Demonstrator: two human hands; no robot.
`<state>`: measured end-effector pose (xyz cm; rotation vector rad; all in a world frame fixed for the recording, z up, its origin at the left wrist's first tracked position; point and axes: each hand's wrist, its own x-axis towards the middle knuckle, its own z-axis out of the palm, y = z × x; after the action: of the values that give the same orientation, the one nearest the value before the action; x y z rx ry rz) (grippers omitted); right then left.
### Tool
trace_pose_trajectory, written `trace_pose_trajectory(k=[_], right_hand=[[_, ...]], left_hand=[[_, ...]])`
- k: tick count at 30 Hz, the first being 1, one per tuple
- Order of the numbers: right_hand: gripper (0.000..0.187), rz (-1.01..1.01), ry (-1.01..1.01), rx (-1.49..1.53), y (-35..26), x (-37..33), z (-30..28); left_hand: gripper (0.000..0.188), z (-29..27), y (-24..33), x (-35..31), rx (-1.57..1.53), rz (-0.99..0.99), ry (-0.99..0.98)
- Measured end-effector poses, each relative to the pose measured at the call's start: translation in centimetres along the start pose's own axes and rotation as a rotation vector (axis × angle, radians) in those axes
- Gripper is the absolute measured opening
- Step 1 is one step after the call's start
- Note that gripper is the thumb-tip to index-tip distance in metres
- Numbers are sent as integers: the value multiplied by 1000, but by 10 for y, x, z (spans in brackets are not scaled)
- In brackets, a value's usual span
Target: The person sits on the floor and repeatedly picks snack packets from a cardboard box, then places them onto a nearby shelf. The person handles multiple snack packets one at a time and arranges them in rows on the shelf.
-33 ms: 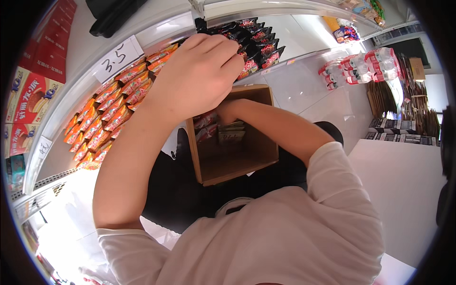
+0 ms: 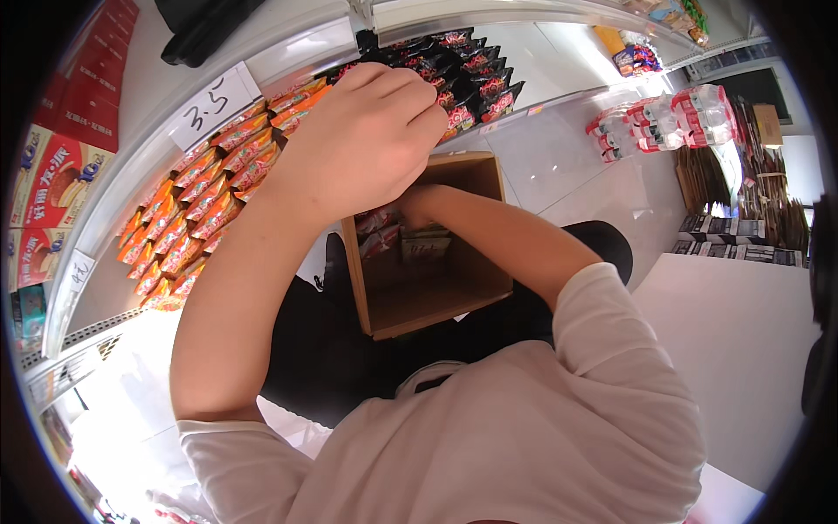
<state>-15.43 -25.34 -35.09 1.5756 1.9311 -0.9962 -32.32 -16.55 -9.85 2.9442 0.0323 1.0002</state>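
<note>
My left hand [image 2: 380, 131] is raised at the shelf edge, over the border between rows of orange snack bags [image 2: 205, 205] and rows of black snack bags [image 2: 476, 83]. Its fingers curl away from view, and anything inside them is hidden. An open cardboard box [image 2: 436, 301] rests at my lap, below that hand. Inside it, my right hand [image 2: 419, 205] reaches to the far left part, its fingers mostly out of sight. Several red-and-silver packets [image 2: 378, 237] lie beside it along the left wall. Under the hand stands a small pale packet [image 2: 425, 249].
A white price card [image 2: 214, 106] hangs on the shelf rail. Red snack cartons [image 2: 65, 175] fill the left side. Shrink-wrapped bottles [image 2: 668, 120] stand on the floor at the far right, near flattened cardboard [image 2: 772, 188]. A white surface [image 2: 720, 341] lies to my right.
My right forearm and sleeve have shifted slightly left. The left hand stays at the shelf.
</note>
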Motion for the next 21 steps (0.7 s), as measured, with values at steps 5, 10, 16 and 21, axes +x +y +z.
trace_pose_trajectory(k=[5, 10, 16, 21], right_hand=[[34, 388, 232, -116, 2, 46, 100], [33, 240, 166, -261, -10, 5, 83], [28, 321, 146, -93, 14, 6, 82], [29, 328, 233, -232, 18, 19, 110]], left_hand=[[14, 4, 4, -5, -96, 36, -82], [13, 2, 7, -13, -108, 25, -107], [13, 4, 7, -13, -132, 19, -169], [12, 5, 10, -12, -165, -8, -136]])
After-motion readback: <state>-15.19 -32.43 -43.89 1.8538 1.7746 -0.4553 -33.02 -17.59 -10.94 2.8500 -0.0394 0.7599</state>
